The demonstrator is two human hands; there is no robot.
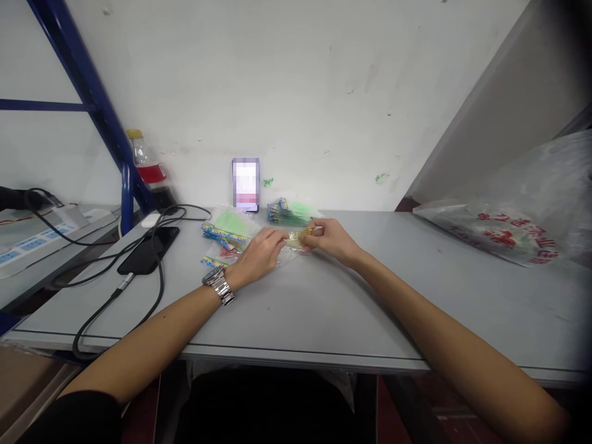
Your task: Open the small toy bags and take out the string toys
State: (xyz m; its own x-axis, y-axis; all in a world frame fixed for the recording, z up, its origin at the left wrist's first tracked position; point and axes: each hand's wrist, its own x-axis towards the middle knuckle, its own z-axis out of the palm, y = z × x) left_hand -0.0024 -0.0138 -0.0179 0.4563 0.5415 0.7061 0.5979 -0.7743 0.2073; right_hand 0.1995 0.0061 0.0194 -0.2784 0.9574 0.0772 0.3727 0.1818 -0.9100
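My left hand (259, 256), with a metal watch on its wrist, has its fingers closed at the left end of a small transparent plastic bag with something yellowish in it (294, 238). From the other side, my right hand (332, 240) pinches the bag's right end. What is inside the bag is too small to make out. Just behind my left hand lie packets with a green content (231, 221) and a colourful patterned header (224, 234). Another such packet (296, 213), with a blue patterned strip, rests behind the bag against the wall.
A lit phone (246, 185) leans on the wall. At left, a dark phone (148, 250) lies among black cables (161, 280), near a white case (150, 220). A cola bottle (150, 169) stands by a blue post. A large plastic bag (504, 231) sits at right.
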